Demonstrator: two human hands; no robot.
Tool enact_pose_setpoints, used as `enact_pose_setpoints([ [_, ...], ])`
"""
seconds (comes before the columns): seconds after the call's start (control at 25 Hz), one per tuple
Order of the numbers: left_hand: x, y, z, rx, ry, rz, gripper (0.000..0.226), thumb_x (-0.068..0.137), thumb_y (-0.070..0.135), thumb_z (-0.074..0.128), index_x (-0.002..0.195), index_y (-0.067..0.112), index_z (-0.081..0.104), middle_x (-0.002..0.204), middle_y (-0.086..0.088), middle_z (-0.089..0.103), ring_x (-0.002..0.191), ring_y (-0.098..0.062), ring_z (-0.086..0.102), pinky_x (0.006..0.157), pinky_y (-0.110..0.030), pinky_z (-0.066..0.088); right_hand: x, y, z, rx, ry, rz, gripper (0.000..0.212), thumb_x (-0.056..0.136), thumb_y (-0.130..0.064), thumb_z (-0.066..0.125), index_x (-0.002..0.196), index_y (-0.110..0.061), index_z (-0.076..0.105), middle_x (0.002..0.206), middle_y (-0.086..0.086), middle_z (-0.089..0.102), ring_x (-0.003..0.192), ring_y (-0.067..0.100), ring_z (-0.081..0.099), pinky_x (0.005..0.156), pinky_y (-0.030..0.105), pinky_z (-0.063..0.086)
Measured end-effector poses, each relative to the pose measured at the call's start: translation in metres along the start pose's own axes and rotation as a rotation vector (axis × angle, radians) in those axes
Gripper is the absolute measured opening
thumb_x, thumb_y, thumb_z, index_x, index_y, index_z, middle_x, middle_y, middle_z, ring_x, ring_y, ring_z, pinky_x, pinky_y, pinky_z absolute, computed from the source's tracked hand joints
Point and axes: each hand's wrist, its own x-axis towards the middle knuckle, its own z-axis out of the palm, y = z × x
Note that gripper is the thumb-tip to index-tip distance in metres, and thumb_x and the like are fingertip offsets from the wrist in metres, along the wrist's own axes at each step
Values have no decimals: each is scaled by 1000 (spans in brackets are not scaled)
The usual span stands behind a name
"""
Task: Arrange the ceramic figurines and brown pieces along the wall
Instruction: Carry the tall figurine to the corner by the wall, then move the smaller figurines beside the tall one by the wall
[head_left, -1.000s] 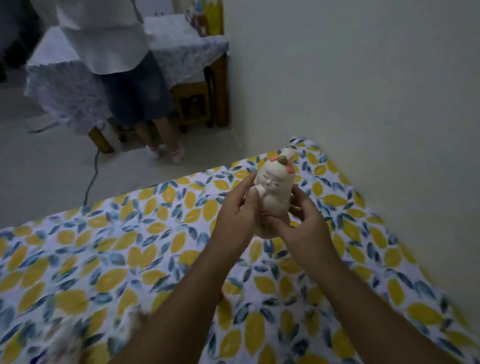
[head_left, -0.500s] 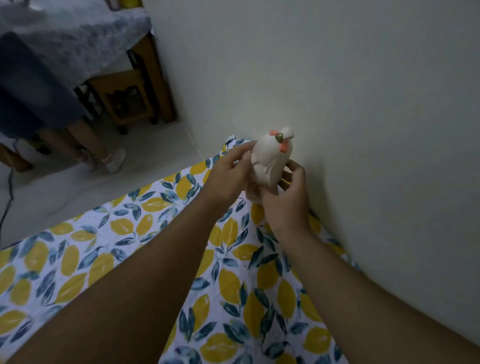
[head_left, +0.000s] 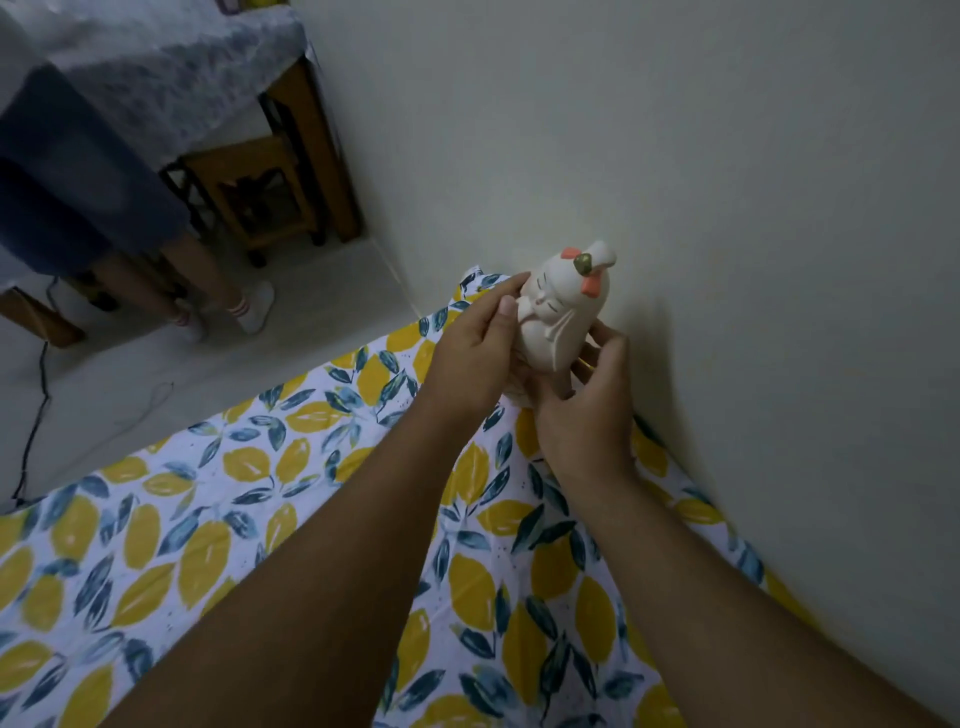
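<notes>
The ceramic figurine's (head_left: 563, 317) base is hidden behind the left hand (head_left: 475, 358) and right hand (head_left: 584, 410), so whether it touches the lemon-print cloth (head_left: 208, 519) cannot be told. At eleven o'clock a bystander (head_left: 78, 197) is cut off above the skirt by the frame's edge. Both forearms run out at six o'clock.

Wearer's body in view: two forearms entering from the bottom edge, bare along their whole visible length, no sleeve edge in frame. Left hand (head_left: 470, 358) and right hand (head_left: 589, 410) bare, no gloves. Nails short, plain. Narrow yellowish band on one right-hand finger, possibly a ring; too small to confirm. Wrists carry no watch or strap
</notes>
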Motion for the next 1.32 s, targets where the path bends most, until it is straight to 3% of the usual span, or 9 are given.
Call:
enact_pose_setpoints([
  [0.12, -2, 7, -4, 46, -12, -23, 36, 106, 30, 44, 139, 27, 57, 135, 1, 63, 124, -15, 57, 106, -47, 47, -1, -5, -3, -61, -31, 38, 65, 79, -40, 80, 131, -26, 44, 131, 2, 61, 117, 16, 63, 91, 46, 58],
  [0.24, -18, 12, -19, 202, 53, -15, 40, 103, 40, 48, 142, 34, 52, 144, 5, 55, 132, -11, 48, 108, -34, 40, -12, -9, -16, -447, -19, 34, 85, 81, -53, 76, 149, -21, 35, 148, 7, 49, 135, 25, 46, 106, 44, 46],
  [0.36, -67, 12, -48, 461, 104, 41, 44, 103, 44, 43, 145, 31, 48, 149, 3, 50, 139, -15, 40, 107, -35, 36, -49, -22, -26, -636, -46, -46, 78, 87, -56, 65, 151, -23, 35, 153, 5, 46, 139, 26, 40, 107, 44, 40],
  [0.48, -136, 13, -84, 615, 139, 25, 48, 104, 43, 39, 148, 25, 43, 155, 0, 43, 148, -19, 26, 120, -47, 21, -96, -40, -19, -804, -216, -161, 70, 94, -58, 51, 153, -25, 35, 159, 1, 40, 146, 23, 33, 115, 48, 35],
  [0.6, -213, 14, -131, 750, 156, -18, 52, 104, 46, 35, 151, 24, 39, 159, 1, 36, 151, -17, 16, 122, -43, 6, -154, -64, 6, -918, -426, -191, 69, 97, -63, 39, 157, -31, 27, 166, -6, 25, 153, 19, 18, 122, 51, 19],
  [0.8, -350, 14, -213, 854, 290, -125, 57, 103, 49, 33, 153, 21, 34, 161, 1, 31, 152, -16, 12, 122, -42, 5, -276, -97, 62, -1023, -670, -348, 69, 99, -63, 36, 158, -32, 22, 169, -6, 15, 155, 17, 7, 124, 51, 5],
  [1.12, -516, -22, -315, 1102, 389, -381, 70, 100, 57, 30, 158, 20, 19, 167, -1, 13, 153, -21, 0, 123, -46, -2, -442, -102, 133, -1111, -979, -635, 71, 98, -61, 41, 159, -30, 23, 169, 4, 15, 155, 28, 9, 124, 53, 9],
  [1.24, -541, -37, -346, 1210, 397, -512, 80, 96, 61, 36, 158, 18, 11, 167, -5, 8, 153, -29, 0, 122, -50, 1, -474, -95, 152, -1099, -1086, -595, 71, 99, -56, 44, 159, -29, 19, 170, 6, 10, 155, 28, 9, 123, 49, 16],
  [1.32, -552, -48, -360, 1196, 365, -638, 89, 93, 62, 44, 158, 16, 3, 167, -8, 6, 152, -36, 4, 121, -53, 9, -493, -90, 165, -1092, -1177, -527, 72, 100, -51, 48, 160, -28, 15, 170, 5, 6, 154, 28, 13, 118, 47, 31],
])
